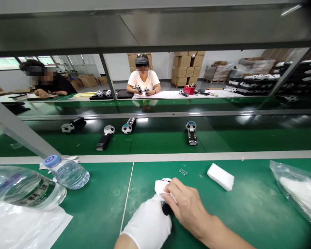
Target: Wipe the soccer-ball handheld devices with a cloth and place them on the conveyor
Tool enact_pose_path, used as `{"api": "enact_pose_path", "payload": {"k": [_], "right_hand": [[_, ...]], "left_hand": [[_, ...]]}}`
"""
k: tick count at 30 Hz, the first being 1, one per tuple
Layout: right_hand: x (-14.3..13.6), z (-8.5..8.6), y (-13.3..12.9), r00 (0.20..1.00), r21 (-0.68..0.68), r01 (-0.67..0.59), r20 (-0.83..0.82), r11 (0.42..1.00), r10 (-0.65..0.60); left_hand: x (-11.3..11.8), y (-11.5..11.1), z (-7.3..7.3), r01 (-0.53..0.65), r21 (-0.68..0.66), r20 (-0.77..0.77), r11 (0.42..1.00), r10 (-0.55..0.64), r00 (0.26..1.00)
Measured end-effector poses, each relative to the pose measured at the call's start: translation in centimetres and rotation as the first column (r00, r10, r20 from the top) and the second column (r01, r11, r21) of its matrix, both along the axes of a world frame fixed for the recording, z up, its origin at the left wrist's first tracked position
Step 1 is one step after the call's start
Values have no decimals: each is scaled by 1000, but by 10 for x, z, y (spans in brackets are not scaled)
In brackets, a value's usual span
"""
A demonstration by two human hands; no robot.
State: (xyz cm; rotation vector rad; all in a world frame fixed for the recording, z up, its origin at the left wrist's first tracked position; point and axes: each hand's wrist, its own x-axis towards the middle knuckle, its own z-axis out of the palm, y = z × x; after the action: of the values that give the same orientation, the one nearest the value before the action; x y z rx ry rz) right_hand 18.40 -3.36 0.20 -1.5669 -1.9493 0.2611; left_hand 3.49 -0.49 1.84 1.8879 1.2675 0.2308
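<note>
My left hand [149,221], in a white glove, is wrapped around a device with a black handle [166,209] and a black-and-white football-patterned head [166,180]. Bare fingers of my right hand [188,205] pinch a crumpled white cloth [160,187] against that head. The cloth and fingers cover most of the head, and the glove hides much of the handle. To the right on the green bench lies a white foam block [220,176]. A small clear sticker with white print [183,172] sits just beyond my hands.
Two water bottles, a large one [23,188] and a small one [69,174], lie at left by a white plastic sheet [26,226]. A clear bag [298,192] is at right. Several football-headed devices [191,133] rest on the green conveyor [158,138]. Two people sit opposite.
</note>
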Motion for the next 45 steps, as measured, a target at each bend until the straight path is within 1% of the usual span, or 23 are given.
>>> {"api": "enact_pose_path", "payload": {"k": [2,3,6,8,10,12,14,15,17,20,22,24,26,28,30,32,34,36,38,40,43,45], "right_hand": [[-3,-4,3,995,28,15,95,999,-17],[-1,-4,6,994,30,39,103,999,-41],[15,-1,14,989,-19,143,24,990,-143],[23,4,14,983,-57,174,-50,983,-177],[22,5,11,989,-41,134,-56,990,-136],[12,3,6,997,19,77,27,997,-77],[1,-1,6,991,59,41,124,997,-48],[-2,-2,8,988,62,45,147,997,-53],[-1,-3,16,988,34,85,127,996,-89],[12,3,22,990,-34,136,34,990,-135],[19,7,19,991,-47,130,19,990,-129],[19,8,13,993,-25,82,83,996,-80],[13,6,9,987,-2,29,159,1000,-28],[7,4,12,980,9,37,193,999,-38],[6,4,20,981,-20,79,179,997,-75],[10,8,26,988,-62,102,126,993,-93],[16,11,25,993,-83,110,40,990,-107],[18,11,17,996,-79,90,-3,993,-90],[15,8,8,998,-64,63,30,996,-61],[9,4,5,996,-49,61,72,997,-58],[11,2,15,990,-64,143,20,988,-142],[23,2,22,976,-120,196,-73,973,-206]], "left_hand": [[-2,-1,1,7,-13,-3,1000,-7,1000],[-3,-1,2,9,-19,-7,1000,-9,1000],[-3,-3,6,7,-19,-12,1000,-7,1000],[-1,-3,8,7,-14,-11,1000,-7,1000],[0,-3,8,12,-10,-10,1000,-12,1000],[1,-3,7,20,-9,-14,1000,-20,1000],[1,-3,6,27,-9,-24,1000,-27,999],[1,-3,6,30,-9,-31,1000,-30,999],[1,-3,6,36,-4,-46,999,-36,998],[1,-2,7,47,14,-67,999,-46,997],[2,-1,6,55,24,-79,998,-53,995],[5,0,4,64,28,-95,998,-61,994],[9,0,2,69,30,-114,997,-66,991],[12,0,1,55,42,-138,998,-49,989],[13,-1,2,31,57,-158,998,-22,987],[12,-2,5,11,64,-173,998,0,985],[11,-2,7,5,66,-178,998,7,984],[10,-1,8,7,69,-175,998,5,984],[12,0,8,18,71,-170,997,-6,985],[14,0,8,25,73,-176,997,-12,984],[16,-3,11,20,87,-207,996,-1,978],[16,-5,14,17,95,-227,995,5,974]]}}
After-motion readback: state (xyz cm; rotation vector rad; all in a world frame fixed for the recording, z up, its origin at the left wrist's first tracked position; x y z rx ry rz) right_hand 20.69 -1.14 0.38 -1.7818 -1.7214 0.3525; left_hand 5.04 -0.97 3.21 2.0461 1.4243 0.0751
